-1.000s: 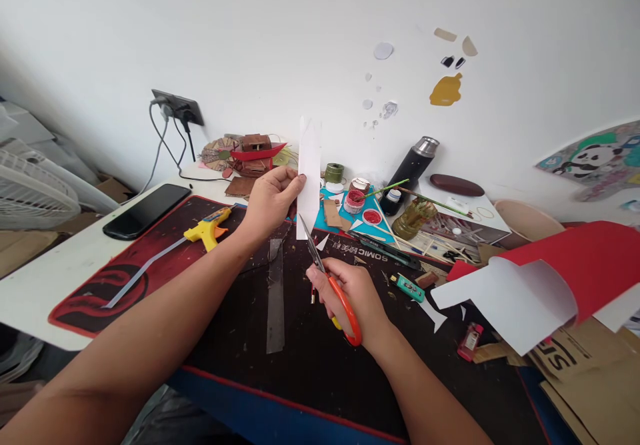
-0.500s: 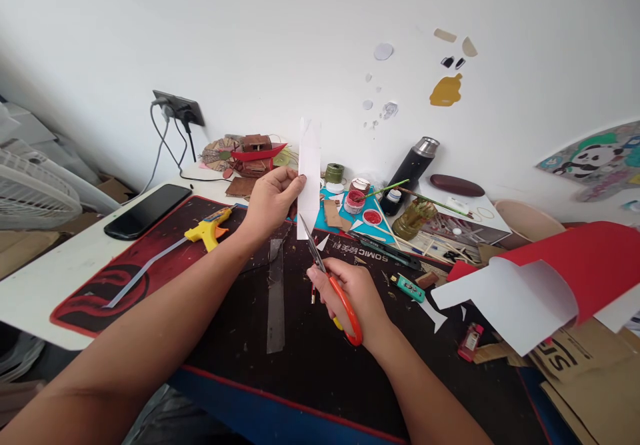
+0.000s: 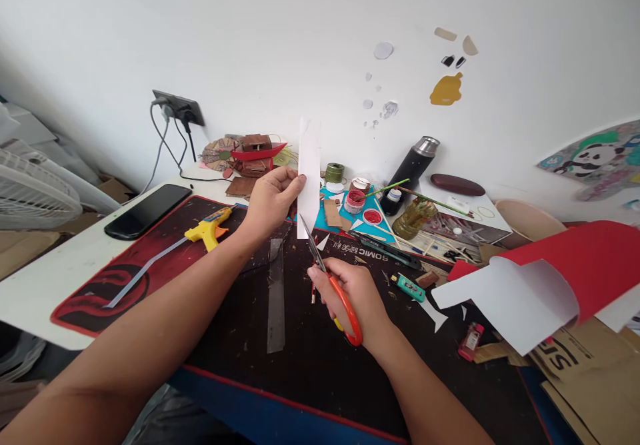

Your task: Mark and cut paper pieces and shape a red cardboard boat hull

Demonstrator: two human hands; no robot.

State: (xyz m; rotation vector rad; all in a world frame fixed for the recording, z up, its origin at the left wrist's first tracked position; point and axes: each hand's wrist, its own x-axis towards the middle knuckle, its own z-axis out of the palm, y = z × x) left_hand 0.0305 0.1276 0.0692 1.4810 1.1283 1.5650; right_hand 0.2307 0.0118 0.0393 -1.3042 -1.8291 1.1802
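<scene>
My left hand (image 3: 271, 200) pinches a tall white paper strip (image 3: 309, 175) and holds it upright above the desk mat (image 3: 215, 312). My right hand (image 3: 353, 297) grips orange-handled scissors (image 3: 330, 278). Their blades point up and left, and the tips reach the strip's lower edge. A grey ruler (image 3: 275, 295) lies flat on the mat between my forearms.
A yellow glue gun (image 3: 209, 227) and a black phone (image 3: 147, 210) lie at the left. Paint pots (image 3: 356, 200), a black flask (image 3: 411, 168) and brushes crowd the back. Curled red-and-white sheets (image 3: 545, 278) and cardboard (image 3: 590, 372) fill the right. A fan (image 3: 35, 188) stands at far left.
</scene>
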